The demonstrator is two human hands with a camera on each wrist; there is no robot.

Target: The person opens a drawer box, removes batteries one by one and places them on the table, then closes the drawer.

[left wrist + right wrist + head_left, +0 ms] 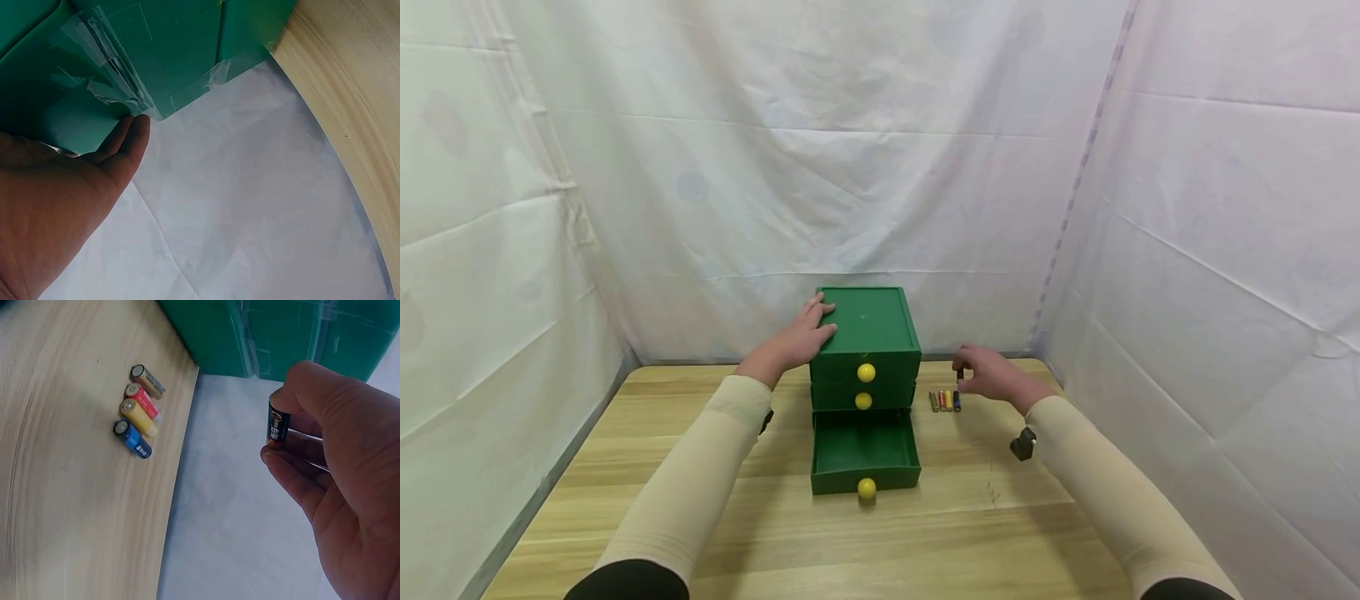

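A green drawer cabinet (867,321) with yellow knobs stands on the table, its bottom drawer (865,479) pulled out and the two above closed. My left hand (801,336) rests on the cabinet's left top edge, fingers extended; in the left wrist view its fingertips touch the taped green side. To the right of the cabinet, my right hand (992,375) pinches a black battery (278,425) between thumb and fingers, raised off the table. Beside it on the tabletop lie a blue battery (132,439), a yellow battery (139,417), a red battery (143,401) and a tan battery (148,382) in a row.
The wooden table (700,500) ends at a back edge against white hanging cloth (850,167). More cloth walls close in the left and right sides. The open drawer juts toward the front of the table.
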